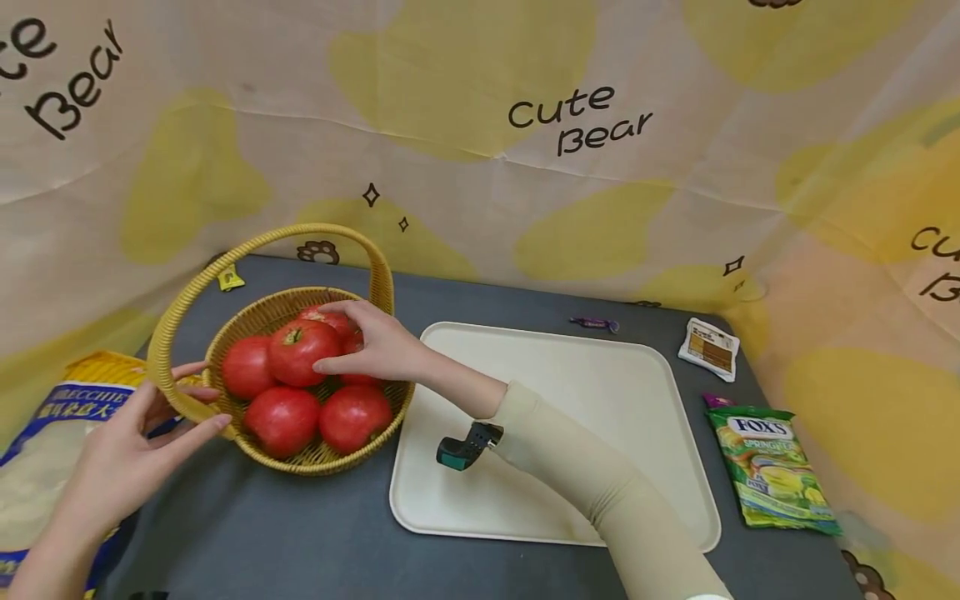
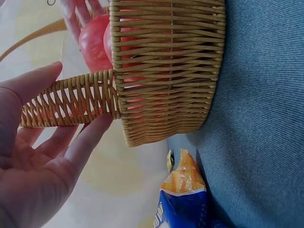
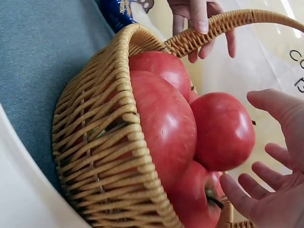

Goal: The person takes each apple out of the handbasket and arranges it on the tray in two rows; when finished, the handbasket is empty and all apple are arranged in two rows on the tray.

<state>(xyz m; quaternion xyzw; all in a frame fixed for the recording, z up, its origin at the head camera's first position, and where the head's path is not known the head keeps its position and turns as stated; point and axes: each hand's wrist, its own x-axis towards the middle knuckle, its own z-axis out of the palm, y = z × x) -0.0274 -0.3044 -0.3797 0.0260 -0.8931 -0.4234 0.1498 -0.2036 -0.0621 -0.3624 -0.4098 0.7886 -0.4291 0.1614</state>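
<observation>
All visible red fruit (image 1: 303,352) is in the basket (image 2: 166,95), left hand (image 1: 127,457) gripping its handle (image 1: 382,287), right hand (image 1: 378,342) spread wide, can't tell what's left.

Table (image 1: 300,533) w/ printed cloth (image 1: 450,75) around it; home, office or other, can't tell.
Cloth goes along back + L & R sides: pale w/ yellow patches, paw prints & "Cute Bear" lettering, creased, hides rest of rm. Table's blue-gray w/ woven look close up. Everyday food stuff on it: pale tray (image 1: 465,358), wicker basket (image 1: 315,468) w/ red fruit (image 1: 281,421), green FOX'S bag (image 1: 772,467) on R, big blue/yellow bag (image 1: 60,433) on L, sm. packet (image 1: 708,348) nr back R corner.
</observation>
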